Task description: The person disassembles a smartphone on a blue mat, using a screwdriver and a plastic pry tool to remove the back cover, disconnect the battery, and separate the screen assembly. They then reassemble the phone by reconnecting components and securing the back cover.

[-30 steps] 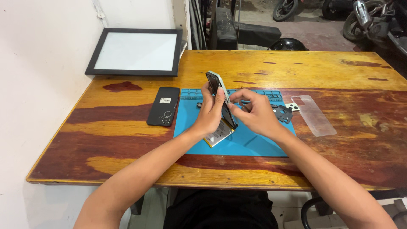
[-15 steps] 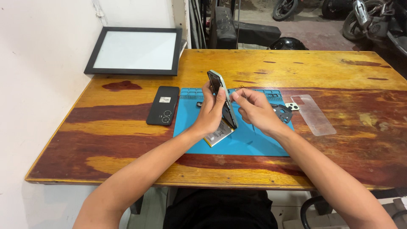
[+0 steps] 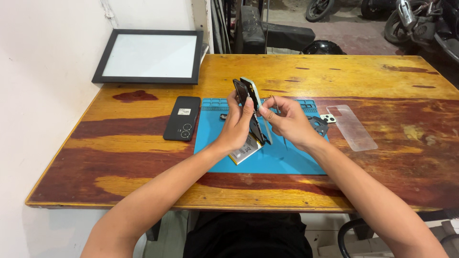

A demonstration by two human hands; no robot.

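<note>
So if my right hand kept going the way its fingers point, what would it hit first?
Probably the opened phone that the left hand holds upright; the right hand points left at it, fingertips about touching its edge, though depth is unclear.

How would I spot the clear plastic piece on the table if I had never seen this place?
Start at the long wooden table and find the blue mat in its middle. Just off the mat's right edge, beyond the right hand, lies a flat see-through plastic cover with rounded corners. Unlike the black phone left of the mat, the wood grain shows through it.
</note>
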